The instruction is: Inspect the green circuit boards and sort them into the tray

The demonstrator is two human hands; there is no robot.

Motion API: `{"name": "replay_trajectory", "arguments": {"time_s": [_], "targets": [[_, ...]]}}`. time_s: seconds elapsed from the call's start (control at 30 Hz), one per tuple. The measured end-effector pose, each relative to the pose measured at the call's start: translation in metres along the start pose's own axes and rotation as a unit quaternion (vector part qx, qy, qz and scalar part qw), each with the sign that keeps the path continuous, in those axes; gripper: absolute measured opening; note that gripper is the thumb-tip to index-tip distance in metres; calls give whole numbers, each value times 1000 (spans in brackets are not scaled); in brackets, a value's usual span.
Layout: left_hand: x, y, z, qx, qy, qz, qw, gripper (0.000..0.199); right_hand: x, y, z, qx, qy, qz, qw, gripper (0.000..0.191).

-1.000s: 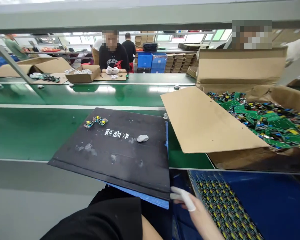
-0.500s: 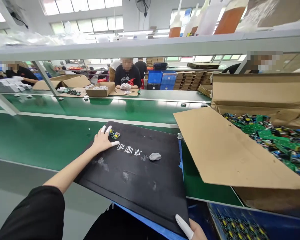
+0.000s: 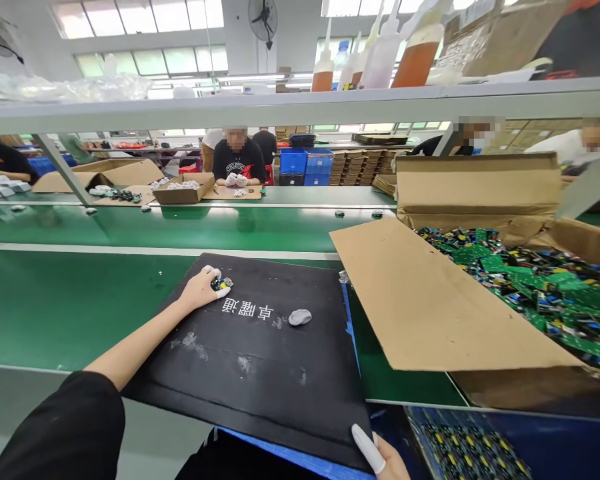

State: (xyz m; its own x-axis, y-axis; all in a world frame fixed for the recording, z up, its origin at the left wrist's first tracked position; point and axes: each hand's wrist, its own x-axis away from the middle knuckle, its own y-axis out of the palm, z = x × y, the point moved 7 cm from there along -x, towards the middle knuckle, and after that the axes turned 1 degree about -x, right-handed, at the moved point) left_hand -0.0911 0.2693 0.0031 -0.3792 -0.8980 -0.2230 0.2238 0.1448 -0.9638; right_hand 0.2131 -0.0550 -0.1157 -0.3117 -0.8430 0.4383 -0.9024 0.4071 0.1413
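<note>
A black board (image 3: 280,380) with white lettering lies tilted from the green work surface towards my lap. Near its far left corner my left hand (image 3: 200,288), with white finger cots, is closed around a small circuit board (image 3: 223,284) with yellow and green parts. The hand partly covers this board. At the near right corner my right hand (image 3: 383,453) grips the black board, its thumb in a white cot on top; the other fingers are mostly hidden beneath. A grey lump of putty-like material (image 3: 300,317) rests on the black board, right of the lettering.
On the right stands an open carton (image 3: 475,187) heaped with circuit boards, its flap (image 3: 430,300) reaching towards the black board. Below it is a blue tray (image 3: 560,443) with rows of boards. Bottles (image 3: 323,70) stand on the overhead shelf (image 3: 260,110). A co-worker (image 3: 237,160) sits opposite.
My left hand's spread fingers have closed on the small circuit board. My right hand keeps its hold on the corner. The view has turned slightly right.
</note>
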Motion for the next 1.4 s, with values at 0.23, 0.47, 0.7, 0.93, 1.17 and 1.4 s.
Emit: {"name": "replay_trajectory", "arguments": {"time_s": [0.23,0.47,0.7,0.93,1.17,1.4], "targets": [[35,-11,46,58,98,-11,993,30,6,-36,-22,52,-56,171,982,59],[139,-58,186,294,288,-25,911,24,64,-42,-48,71,-173,243,952,56],[221,-63,323,366,426,40,826,40,148,6,-48,-141,-126,-70,980,59],[257,21,429,516,319,-274,746,30,190,-81,11,-297,-87,273,911,41],[302,118,509,523,-18,-673,523,30,216,-186,68,-262,-47,424,866,41],[297,170,582,523,-167,-711,439,25,205,-304,132,-75,167,460,869,26]]}}
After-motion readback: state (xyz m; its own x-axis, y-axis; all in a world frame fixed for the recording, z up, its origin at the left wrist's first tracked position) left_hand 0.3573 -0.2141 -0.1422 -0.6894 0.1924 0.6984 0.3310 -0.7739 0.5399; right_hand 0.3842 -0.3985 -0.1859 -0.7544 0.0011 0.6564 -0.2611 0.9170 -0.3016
